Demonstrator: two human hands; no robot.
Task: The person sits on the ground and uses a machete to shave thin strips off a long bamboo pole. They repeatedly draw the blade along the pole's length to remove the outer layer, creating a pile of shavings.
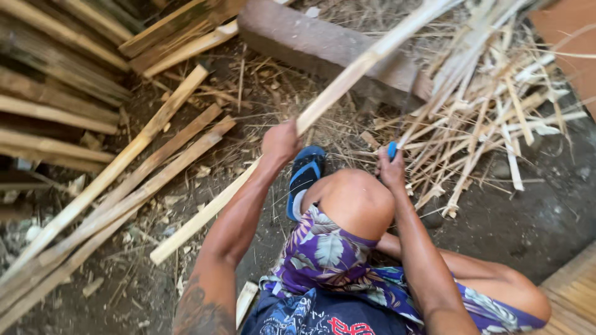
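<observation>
bamboo strip (347,77): long, pale split length, runs diagonally from above the bent knee (357,198) down past it to the lower left; far end goes out of frame at the top.
handling: looks light, stiff along its length but likely springy at the free ends; split edges probably sharp and splintery, surface dry, not slippery. Best hold judged at mid-length, near the knee, flat faces between thumb and fingers, clear of the edges.
left hand (280,141): just left of the knee, fingers closed round the strip at about its middle.
right hand (391,170): just right of the knee, fingers wrapped on a blue-handled tool (392,150); blade not visible, can't tell if it touches the strip.
blue sandal (304,177): touching the knee's left side, on the dirt floor (528,217).
shavings pile (496,105): thin pale offcuts, up and right of the knee.
split strips (124,180): longer lengths lying on the floor well left of the knee.
wooden beam (323,46): above the knee, behind the strip.
</observation>
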